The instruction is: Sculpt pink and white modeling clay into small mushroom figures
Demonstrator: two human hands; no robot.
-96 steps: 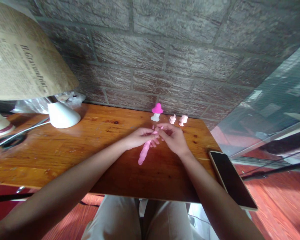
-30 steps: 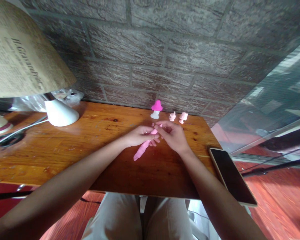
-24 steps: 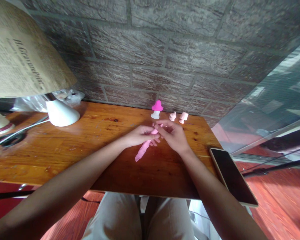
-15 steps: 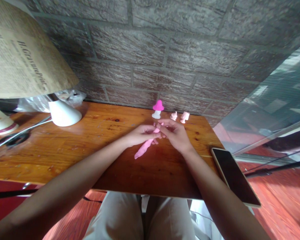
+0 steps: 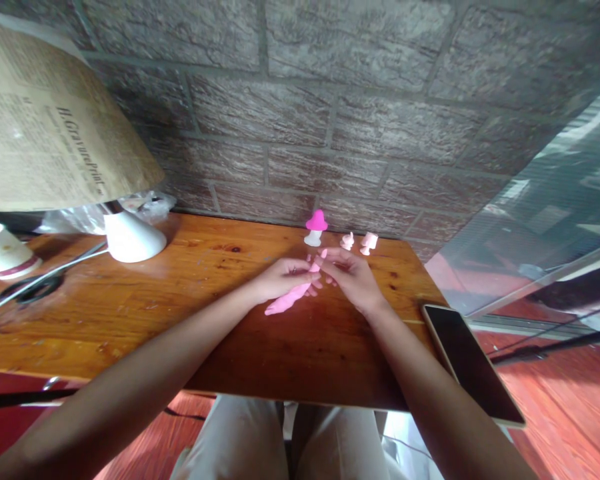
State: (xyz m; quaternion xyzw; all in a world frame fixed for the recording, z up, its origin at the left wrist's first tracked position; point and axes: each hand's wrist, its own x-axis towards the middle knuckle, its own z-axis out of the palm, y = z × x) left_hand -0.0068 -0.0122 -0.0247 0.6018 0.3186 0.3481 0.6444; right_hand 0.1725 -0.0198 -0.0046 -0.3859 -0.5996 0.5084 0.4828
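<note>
A long, uneven strip of pink modelling clay (image 5: 284, 301) slants between my two hands over the wooden table. Its wider end hangs out below my left hand (image 5: 279, 279), whose thumb and fingers are closed round the middle. My right hand (image 5: 354, 279) pinches near the thin upper end, and the tip pokes up between the fingers. Just beyond stands a mushroom-shaped figure with a bright pink cap (image 5: 317, 221) and a whitish stem. To its right are a small pale pink figure (image 5: 347, 241) and a pink lamp-shaped figure (image 5: 369, 243).
A table lamp (image 5: 134, 238) with a newsprint shade stands at left, beside a paper cup (image 5: 5, 252), black-handled scissors (image 5: 33, 289) and clear plastic wrapping (image 5: 73, 220). A phone (image 5: 473, 363) lies at the table's right edge. A brick wall (image 5: 300, 107) closes off the back.
The view has shifted slightly, so the table sits lower in it. My right fingers have moved a little on the clay, whose thin tip now stands more upright. Both hands keep their hold.
</note>
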